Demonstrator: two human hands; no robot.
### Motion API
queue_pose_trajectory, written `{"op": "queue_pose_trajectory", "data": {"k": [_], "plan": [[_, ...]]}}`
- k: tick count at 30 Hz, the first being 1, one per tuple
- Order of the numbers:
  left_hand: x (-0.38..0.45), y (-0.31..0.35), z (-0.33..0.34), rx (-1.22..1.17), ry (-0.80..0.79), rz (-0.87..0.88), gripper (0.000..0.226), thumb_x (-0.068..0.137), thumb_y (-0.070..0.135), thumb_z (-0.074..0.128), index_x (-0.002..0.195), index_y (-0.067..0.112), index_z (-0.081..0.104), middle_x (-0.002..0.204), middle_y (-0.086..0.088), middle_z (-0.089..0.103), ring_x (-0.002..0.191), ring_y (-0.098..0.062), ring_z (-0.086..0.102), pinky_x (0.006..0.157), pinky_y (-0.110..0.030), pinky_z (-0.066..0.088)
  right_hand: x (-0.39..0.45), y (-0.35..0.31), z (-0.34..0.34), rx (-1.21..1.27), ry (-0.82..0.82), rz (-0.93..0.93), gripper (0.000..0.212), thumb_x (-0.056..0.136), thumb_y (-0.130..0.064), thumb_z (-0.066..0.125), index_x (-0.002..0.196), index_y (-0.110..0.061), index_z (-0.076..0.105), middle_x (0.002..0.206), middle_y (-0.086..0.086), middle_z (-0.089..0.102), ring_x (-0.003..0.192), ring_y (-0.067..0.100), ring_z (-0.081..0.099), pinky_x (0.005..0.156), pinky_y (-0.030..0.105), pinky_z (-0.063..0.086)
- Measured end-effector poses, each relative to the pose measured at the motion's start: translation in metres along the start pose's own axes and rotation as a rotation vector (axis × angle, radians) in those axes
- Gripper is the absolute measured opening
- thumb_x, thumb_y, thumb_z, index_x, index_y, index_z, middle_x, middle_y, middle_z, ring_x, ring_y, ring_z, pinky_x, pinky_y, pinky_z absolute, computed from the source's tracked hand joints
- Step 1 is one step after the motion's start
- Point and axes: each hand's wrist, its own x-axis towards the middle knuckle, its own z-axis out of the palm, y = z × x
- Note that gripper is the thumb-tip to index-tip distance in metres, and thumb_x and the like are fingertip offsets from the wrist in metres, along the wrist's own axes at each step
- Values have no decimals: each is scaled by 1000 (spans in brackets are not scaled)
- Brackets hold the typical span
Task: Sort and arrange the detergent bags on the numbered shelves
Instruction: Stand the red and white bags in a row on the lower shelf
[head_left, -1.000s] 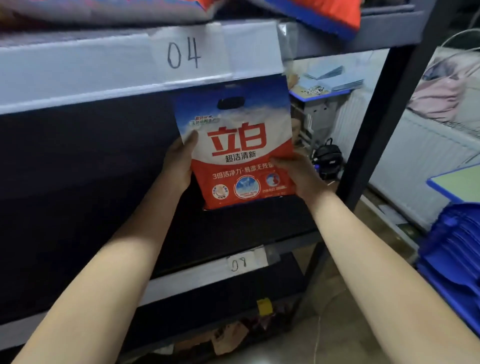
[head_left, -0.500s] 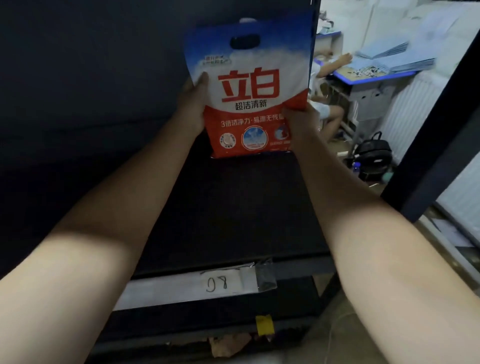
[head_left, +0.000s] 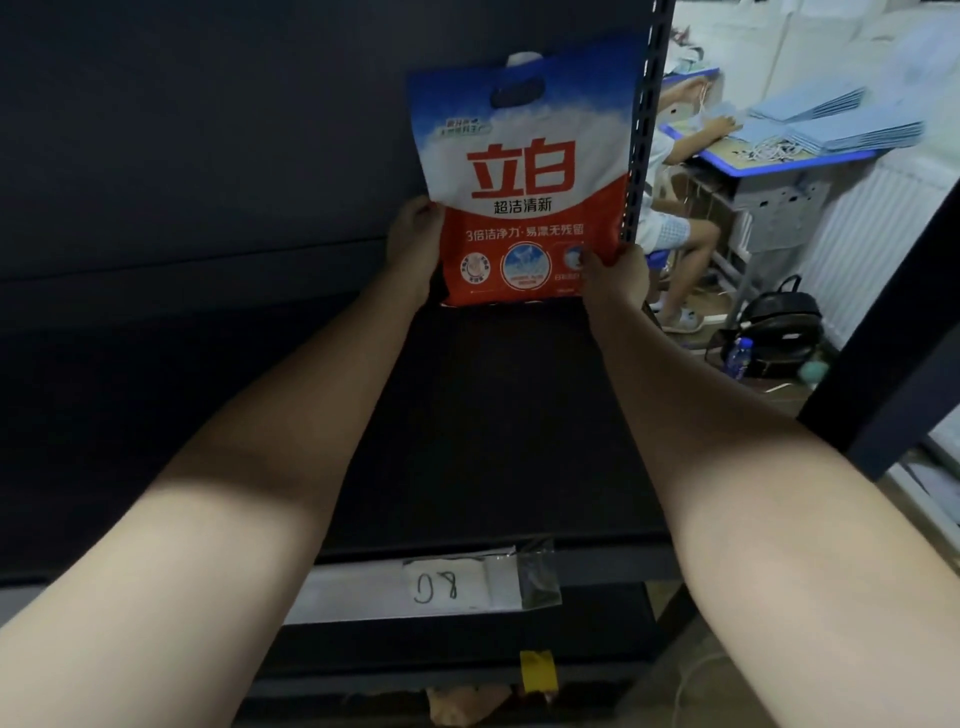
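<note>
Head view: a detergent bag (head_left: 524, 182), blue at the top with a handle cut-out, white in the middle and red below, stands upright at the back right of the dark shelf (head_left: 493, 426) whose front edge carries a paper label (head_left: 447, 590) marked "08". The left hand (head_left: 413, 249) has its grip on the bag's lower left edge, and the right hand (head_left: 615, 273) has its grip on the lower right corner, beside the perforated upright post (head_left: 641, 130).

Dim shelf interior, daylight from right, wide-angle edge distortion
</note>
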Motion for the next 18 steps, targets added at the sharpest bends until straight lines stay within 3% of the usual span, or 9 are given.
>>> {"op": "queue_pose_trajectory", "data": {"k": [5,8,14,18], "plan": [[-39,-27,-9,307,44,-15,39,100,26,43,138,18,43,139,-2,49,123,-15,49,86,-20,38,-27,6,-13,-246,56,-99,34,92,-17,52,125,-7,49,133,10,49,125,25,44,104,38,38],[-70,-45,-17,609,-62,57,36,100,22,44,135,17,48,133,-5,54,120,-18,52,90,-23,39,-61,7,-22,-428,-28,-211,37,92,-13,51,128,-6,48,135,13,47,127,28,42,105,39,37],[-143,-55,-48,971,-261,281,33,98,20,43,129,13,54,130,-10,55,121,-26,48,101,-36,39,-141,11,-50,-796,-324,-482,41,94,-18,50,135,-11,45,135,9,47,127,26,41,105,34,33],[-186,-42,-75,1087,-330,330,36,100,25,37,132,17,50,135,-5,50,126,-24,42,103,-37,35,-189,5,-68,-939,-417,-478,41,95,-21,48,135,-13,44,137,9,45,128,28,38,105,36,32]]}}
